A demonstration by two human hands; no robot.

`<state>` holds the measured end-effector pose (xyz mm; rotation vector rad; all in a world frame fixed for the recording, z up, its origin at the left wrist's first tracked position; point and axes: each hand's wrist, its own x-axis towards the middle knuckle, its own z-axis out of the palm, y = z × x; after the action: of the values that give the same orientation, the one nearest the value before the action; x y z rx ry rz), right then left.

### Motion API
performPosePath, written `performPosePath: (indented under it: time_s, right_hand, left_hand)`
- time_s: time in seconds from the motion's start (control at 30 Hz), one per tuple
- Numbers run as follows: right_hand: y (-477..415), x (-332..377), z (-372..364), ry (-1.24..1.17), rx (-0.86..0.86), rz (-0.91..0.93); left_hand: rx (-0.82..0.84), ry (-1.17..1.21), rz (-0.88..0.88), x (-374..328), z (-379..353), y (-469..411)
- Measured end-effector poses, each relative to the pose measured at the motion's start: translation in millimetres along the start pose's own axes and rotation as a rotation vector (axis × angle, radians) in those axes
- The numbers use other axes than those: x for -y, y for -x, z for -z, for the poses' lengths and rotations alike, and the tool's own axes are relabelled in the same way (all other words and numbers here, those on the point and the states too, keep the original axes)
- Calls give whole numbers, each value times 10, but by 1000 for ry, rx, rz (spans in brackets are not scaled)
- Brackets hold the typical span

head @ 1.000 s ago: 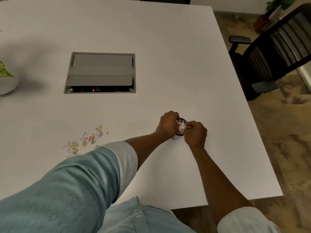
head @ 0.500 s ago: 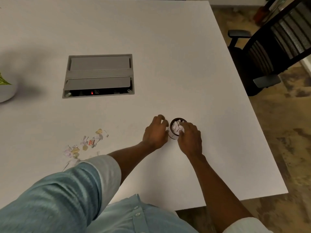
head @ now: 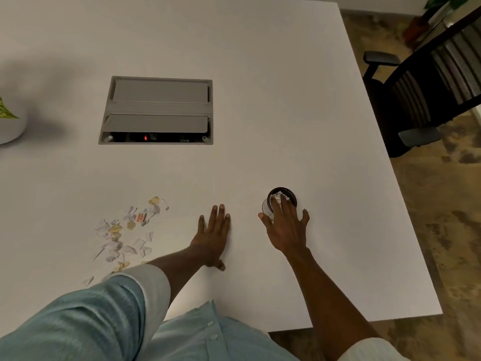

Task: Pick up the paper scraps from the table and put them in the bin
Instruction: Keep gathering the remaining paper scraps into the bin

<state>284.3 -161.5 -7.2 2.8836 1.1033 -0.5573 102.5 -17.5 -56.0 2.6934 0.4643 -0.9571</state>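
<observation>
Small round black bin (head: 283, 195) stuffed with paper near table's (head: 260, 74) right edge, right hand (head: 286, 225) laid over it with fingers spread, left hand (head: 213, 230) pressed flat, fingers together, torn paper scraps (head: 125, 230) scattered towards the left edge.

Bin (head: 286, 193) partly behind fingers (head: 282, 207)

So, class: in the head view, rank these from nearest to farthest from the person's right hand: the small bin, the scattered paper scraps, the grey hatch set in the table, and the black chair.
From the right hand:
1. small bin, under its fingertips.
2. paper scraps, leftward, beyond the left hand.
3. grey hatch, farther up-left.
4. black chair, off the table's right edge.
</observation>
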Motion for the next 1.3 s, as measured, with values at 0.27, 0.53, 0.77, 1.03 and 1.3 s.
performPosePath:
  time_s: [0.27, 0.53, 0.77, 1.03, 1.3]
  right_hand:
    - [-135, 6, 52, 41, 113, -8]
    - [33, 106, 154, 2, -132, -13]
    - [288, 492, 170, 23, -334, 137]
    - [855, 1344, -296, -184, 22, 479]
    - [1251, 1864, -877, -151, 443, 536]
  left_hand:
    - [-59, -50, 19, 12, -44, 19]
    - [-73, 79, -6, 156, -38, 251]
    - [-251, 132, 9, 340, -267, 646]
    - [-540, 307, 206, 790, -846, 1462]
    - [-549, 502, 524, 1101, -1523, 2299]
